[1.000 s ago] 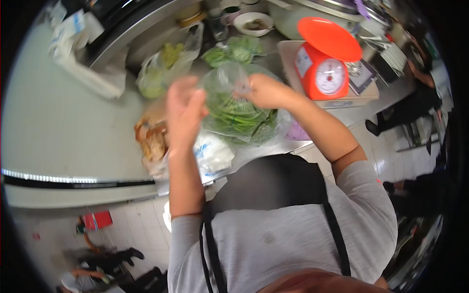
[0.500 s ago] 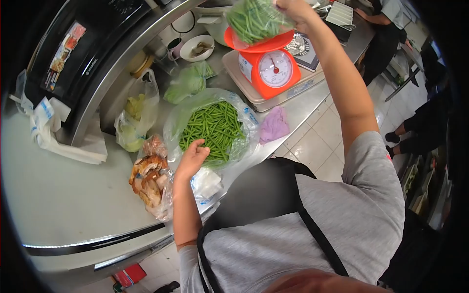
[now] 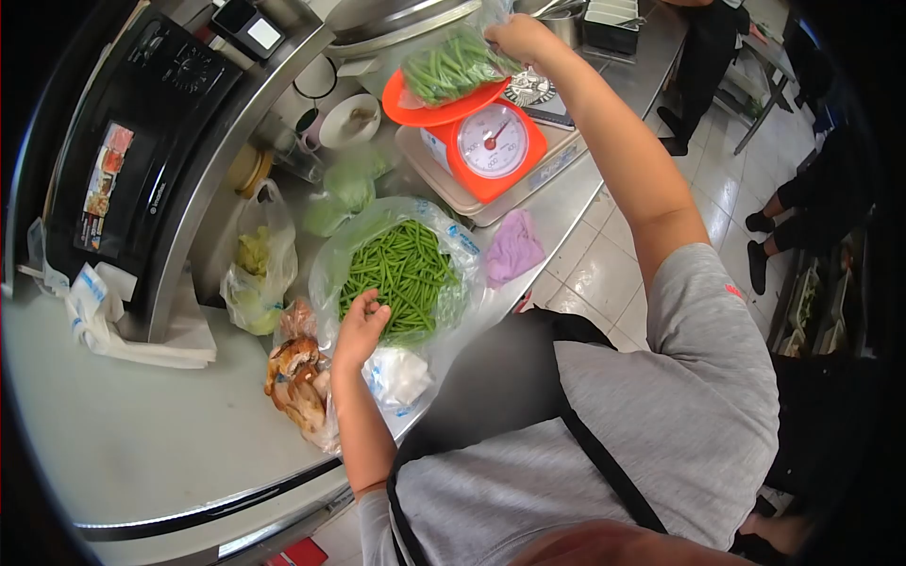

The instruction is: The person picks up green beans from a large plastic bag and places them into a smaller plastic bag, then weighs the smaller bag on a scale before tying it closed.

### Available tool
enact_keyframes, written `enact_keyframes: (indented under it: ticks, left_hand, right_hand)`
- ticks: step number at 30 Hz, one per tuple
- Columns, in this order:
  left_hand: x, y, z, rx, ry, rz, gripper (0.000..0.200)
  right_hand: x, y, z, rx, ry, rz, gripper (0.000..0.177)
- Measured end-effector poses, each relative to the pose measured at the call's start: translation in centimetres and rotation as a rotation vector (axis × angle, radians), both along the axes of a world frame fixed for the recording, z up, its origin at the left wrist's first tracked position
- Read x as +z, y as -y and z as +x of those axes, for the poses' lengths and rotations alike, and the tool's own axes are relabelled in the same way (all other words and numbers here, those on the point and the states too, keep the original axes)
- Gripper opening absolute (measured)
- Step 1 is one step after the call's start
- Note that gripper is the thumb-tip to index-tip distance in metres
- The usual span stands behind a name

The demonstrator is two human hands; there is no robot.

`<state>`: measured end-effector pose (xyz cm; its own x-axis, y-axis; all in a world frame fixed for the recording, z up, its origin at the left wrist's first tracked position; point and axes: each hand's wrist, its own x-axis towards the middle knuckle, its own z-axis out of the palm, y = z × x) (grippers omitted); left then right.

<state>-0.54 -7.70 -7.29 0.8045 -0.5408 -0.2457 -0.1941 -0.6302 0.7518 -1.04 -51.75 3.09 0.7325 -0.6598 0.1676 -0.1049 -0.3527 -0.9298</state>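
Note:
My right hand point(image 3: 522, 41) grips the gathered top of a clear plastic bag of green beans point(image 3: 451, 71). The bag's lower part rests on the red dish point(image 3: 408, 113) of an orange kitchen scale point(image 3: 486, 149), whose needle points up and to the right. Below, a large open plastic bag point(image 3: 326, 283) holds a heap of loose green beans point(image 3: 401, 278). My left hand point(image 3: 363, 328) hovers at the near left edge of that heap, fingers loosely bent and apart, with nothing in them.
Roasted meat in plastic point(image 3: 300, 382), a bag of leafy vegetables point(image 3: 255, 259) and a white plastic bundle point(image 3: 396, 377) surround the beans. A purple cloth point(image 3: 514, 247) lies by the counter edge. A white bowl point(image 3: 349, 121) stands behind. Another person's legs point(image 3: 694, 90) show at upper right.
The bagged beans have come down onto the scale dish, and the needle has swung from straight up to the upper right. My left hand stays by the loose beans; the view has shifted.

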Motion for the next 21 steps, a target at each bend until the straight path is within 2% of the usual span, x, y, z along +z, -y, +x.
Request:
enact_keyframes:
  ticks: [4,10,13,16,19,21]
  left_hand:
    - [0.1,0.3,-0.2,0.003,-0.046,-0.02,0.046]
    - [-0.2,0.7,-0.5,-0.014,-0.09,-0.061,0.045]
    - [-0.4,0.7,-0.6,-0.024,-0.089,-0.046,0.046]
    - [-0.3,0.7,-0.8,-0.007,-0.084,-0.032,0.047]
    - [-0.4,0.5,-0.9,-0.002,-0.108,-0.044,0.047]
    - [-0.7,0.4,-0.8,-0.017,-0.092,-0.063,0.046]
  right_hand:
    - [-0.9,0.8,-0.4,0.067,0.0,-0.059,0.029]
    - [-0.5,0.6,-2.6,0.051,-0.068,-0.032,0.047]
    - [1.2,-0.8,-5.0,0.019,-0.125,0.038,0.049]
    - [-0.6,1.4,-4.6,0.012,-0.145,0.055,0.049]
    - [-0.5,1.7,-4.8,-0.002,-0.207,-0.058,0.045]
    - [-1.2,2.1,-3.7,-0.042,-0.01,-0.349,0.039]
